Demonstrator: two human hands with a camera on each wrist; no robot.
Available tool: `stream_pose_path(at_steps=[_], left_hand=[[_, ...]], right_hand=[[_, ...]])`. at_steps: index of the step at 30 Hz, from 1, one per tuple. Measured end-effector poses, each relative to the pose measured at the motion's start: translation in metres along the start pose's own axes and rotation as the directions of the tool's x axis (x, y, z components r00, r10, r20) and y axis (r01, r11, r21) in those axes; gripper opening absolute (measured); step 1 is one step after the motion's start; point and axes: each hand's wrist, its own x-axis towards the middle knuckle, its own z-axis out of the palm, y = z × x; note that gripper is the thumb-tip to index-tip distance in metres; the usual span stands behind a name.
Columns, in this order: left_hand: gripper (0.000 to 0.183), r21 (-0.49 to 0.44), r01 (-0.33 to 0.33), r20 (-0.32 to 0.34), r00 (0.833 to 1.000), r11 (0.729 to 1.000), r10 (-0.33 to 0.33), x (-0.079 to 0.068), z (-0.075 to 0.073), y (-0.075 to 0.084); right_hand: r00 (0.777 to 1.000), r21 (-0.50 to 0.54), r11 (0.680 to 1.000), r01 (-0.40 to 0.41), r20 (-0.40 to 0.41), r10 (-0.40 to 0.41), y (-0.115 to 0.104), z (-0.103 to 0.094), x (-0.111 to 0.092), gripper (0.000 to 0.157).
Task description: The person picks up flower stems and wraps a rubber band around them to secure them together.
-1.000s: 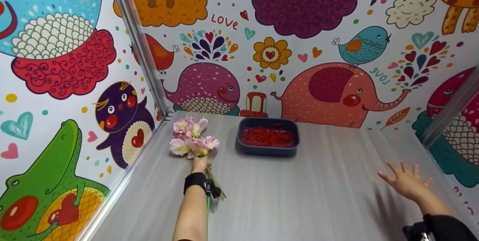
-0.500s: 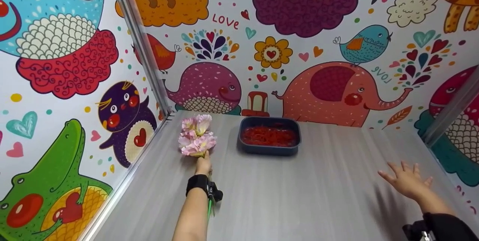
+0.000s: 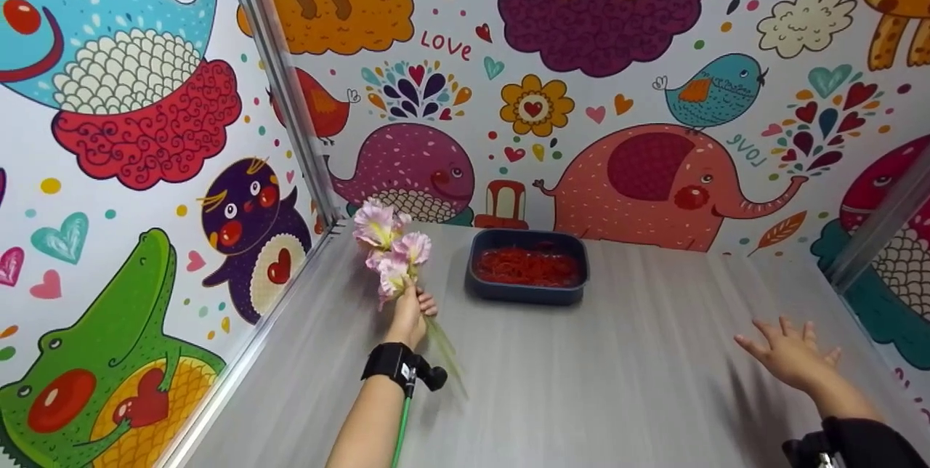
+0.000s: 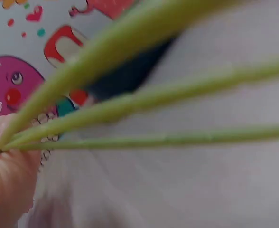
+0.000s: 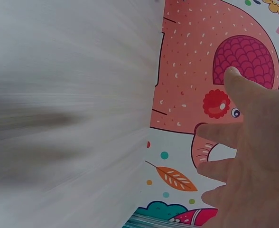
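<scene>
My left hand [image 3: 412, 314] grips a bunch of pink flowers [image 3: 392, 246] by the stems, just under the blossoms. The blossoms point away toward the back left, and the green stems [image 3: 447, 352] trail back to the right past the wrist. In the left wrist view, three green stems [image 4: 168, 97] fan out from the left hand [image 4: 9, 175]. Over the right side of the table, my right hand [image 3: 790, 354] is held with fingers spread and nothing in it. The right wrist view shows this hand [image 5: 263, 137] with its fingers apart, against the printed wall.
A dark blue rectangular tub [image 3: 527, 293] with red shredded filler [image 3: 527, 267] stands at the back middle of the grey table [image 3: 581, 381]. Walls printed with cartoon animals [image 3: 639, 192] enclose the back and sides. A metal corner post [image 3: 287, 83] rises at the left.
The left hand has turned, so the flowers have swung and the stems now stick out to the right. The head view has shifted slightly. The right hand stays where it was.
</scene>
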Motion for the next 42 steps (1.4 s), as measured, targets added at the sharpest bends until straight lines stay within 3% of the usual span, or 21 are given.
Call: stream_pose_path(at_steps=[1, 2, 8, 16, 25, 29, 35, 42], left_hand=[[0.048, -0.037, 0.005, 0.012, 1.0, 0.999, -0.005, -0.004, 0.005, 0.003], [0.048, -0.031, 0.015, -0.016, 1.0, 0.999, -0.015, -0.034, 0.031, 0.022], [0.049, -0.184, -0.003, 0.036, 0.999, 0.983, 0.009, -0.063, 0.059, 0.026], [0.048, -0.168, -0.14, 0.0, 0.99, 0.976, 0.142, -0.104, 0.085, 0.016], [0.047, -0.32, -0.077, 0.105, 0.988, 0.944, 0.116, -0.159, 0.101, 0.014], [0.046, -0.338, -0.063, 0.123, 0.986, 0.939, 0.111, -0.177, 0.102, 0.013], [0.045, -0.316, -0.106, 0.073, 0.988, 0.943, 0.136, -0.195, 0.099, 0.012], [0.045, -0.304, -0.109, 0.016, 0.993, 0.946, 0.119, -0.208, 0.102, 0.003]], right_hand=[[1.0, -0.001, 1.0, 0.0, 0.002, 0.0, -0.001, 0.0, 0.0, 0.111], [1.0, 0.001, 1.0, -0.001, 0.004, 0.001, -0.001, 0.0, 0.0, 0.111], [1.0, 0.022, 1.0, 0.008, 0.015, -0.008, -0.004, 0.001, 0.001, 0.109], [1.0, -0.004, 1.0, 0.029, -0.002, -0.029, -0.011, 0.007, 0.004, 0.107], [0.996, -0.055, 0.996, 0.064, -0.055, -0.067, -0.031, 0.011, 0.006, 0.106], [0.991, -0.1, 0.993, 0.066, -0.112, -0.077, -0.046, 0.015, 0.013, 0.099], [0.935, -0.191, 0.973, 0.132, -0.303, -0.186, -0.091, 0.029, 0.038, 0.061], [0.897, -0.125, 0.967, 0.222, -0.362, -0.253, -0.147, 0.048, 0.075, 0.043]])
